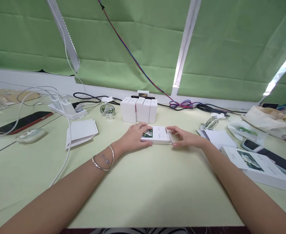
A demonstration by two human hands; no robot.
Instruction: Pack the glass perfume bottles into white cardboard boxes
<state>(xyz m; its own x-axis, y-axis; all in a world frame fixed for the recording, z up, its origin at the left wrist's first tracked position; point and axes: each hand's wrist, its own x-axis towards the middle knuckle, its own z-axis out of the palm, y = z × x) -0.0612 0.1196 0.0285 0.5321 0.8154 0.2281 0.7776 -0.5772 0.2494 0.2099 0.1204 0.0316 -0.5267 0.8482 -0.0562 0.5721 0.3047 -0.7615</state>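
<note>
- The flat white cardboard box [160, 135] with a green-and-white flower picture lies on the table in front of you, between your hands, its right end open with a loose flap showing.
- Your left hand [134, 138] grasps the box's left end—fingers over the top, thumb along the near side; silver bangles circle that wrist.
- Your right hand [185, 138] curves its thumb and fingers about the open end, at the flap; you cannot tell from here whether it pinches the flap or only rests against it.
- Just behind the box, five small plain white boxes [140, 110] stand upright in a row.
- To their left sits a round clear glass bottle [107, 110] with white wrapping on top; nearer you lies a folded white card sheet [82, 132].
- Farther left are a white power strip [70, 110] and a black phone with a red edge [23, 123].
- Right of your right hand, a second clear glass bottle [210, 123] leans tilted—beside your forearm lies a larger white flower-printed box [255, 165].
- Everything rests on the pale green table [145, 191], before green fabric blinds [133, 39].
</note>
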